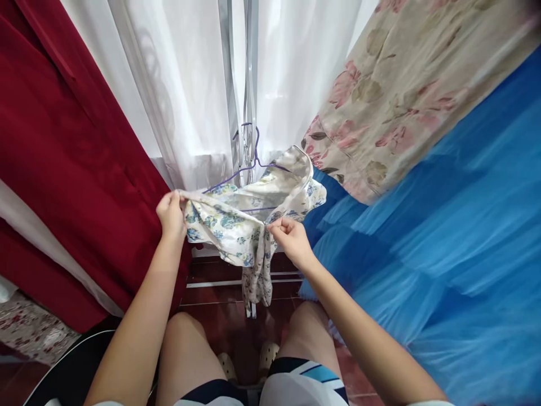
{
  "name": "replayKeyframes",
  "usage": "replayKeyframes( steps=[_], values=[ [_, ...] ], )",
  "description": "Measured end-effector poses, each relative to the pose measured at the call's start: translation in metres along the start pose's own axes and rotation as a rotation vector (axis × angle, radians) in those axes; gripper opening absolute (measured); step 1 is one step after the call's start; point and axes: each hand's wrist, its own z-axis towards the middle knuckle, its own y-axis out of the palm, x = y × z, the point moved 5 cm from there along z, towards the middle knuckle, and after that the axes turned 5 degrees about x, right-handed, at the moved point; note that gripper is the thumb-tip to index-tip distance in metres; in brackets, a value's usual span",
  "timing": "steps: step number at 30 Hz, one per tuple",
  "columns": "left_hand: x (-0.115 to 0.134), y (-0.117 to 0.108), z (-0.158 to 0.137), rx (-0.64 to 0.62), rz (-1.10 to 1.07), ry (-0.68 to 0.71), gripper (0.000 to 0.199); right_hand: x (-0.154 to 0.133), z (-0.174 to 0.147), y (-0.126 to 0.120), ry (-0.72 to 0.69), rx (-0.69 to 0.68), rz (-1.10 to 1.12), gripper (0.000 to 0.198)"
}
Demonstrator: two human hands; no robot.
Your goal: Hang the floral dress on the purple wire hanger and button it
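In the head view, the floral garment (228,223) is occupying the middle of the frame, showing blue and green flowers on white cloth. Your left hand (171,213), left of centre, is gripping its upper left corner, thumb and fingers closing on the edge. Your right hand (292,239), just right of centre, is pinching the same edge between thumb and fingertips; a small dark detail is showing at that pinch, too small to identify. Between your two hands the edge is running taut, sloping down toward the right hand. The garment's right part is lying loosely open toward the upper right, and a narrow gathered length is hanging below the right hand.

A purple hanger (256,162) is standing behind and partly within the garment; its lower bar is showing through the opening. What its hook is resting on you cannot tell, as grey metal poles (231,73) are crossing that area.

White drapes (190,84) are filling the top centre. Red fabric (63,141) is covering the upper left, beige flowered fabric (393,96) the upper right, and blue ruffled fabric (406,237) the right side. At the bottom, your bare knees are flanking the dark red tiled floor (211,313), where your perforated clogs (268,356) are showing. A black rounded object (67,372) is sitting at the lower left.
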Motion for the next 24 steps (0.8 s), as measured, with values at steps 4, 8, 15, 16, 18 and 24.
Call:
replayKeyframes(
  steps=[4,8,15,16,18,24],
  values=[
    [-0.070,-0.009,-0.055,-0.125,0.223,-0.119,0.020,0.045,-0.011,-0.019,0.113,0.057,-0.082,0.029],
    [-0.094,0.013,-0.131,-0.489,0.292,-0.092,0.015,0.090,-0.014,-0.061,0.222,0.193,-0.199,0.032],
    [-0.030,0.063,-0.182,-0.887,0.193,0.107,0.023,0.105,-0.022,-0.100,0.284,0.137,-0.401,0.019],
    [-0.016,0.068,-0.186,-0.912,0.171,0.152,0.023,0.099,-0.023,-0.097,0.271,0.123,-0.414,0.016],
    [0.009,0.074,-0.195,-0.921,0.138,0.202,0.023,0.082,-0.025,-0.078,0.233,0.007,-0.384,0.017],
    [0.037,0.077,-0.200,-0.874,0.020,0.158,0.023,0.023,-0.054,0.006,0.348,-0.543,0.081,0.012]
  ],
)
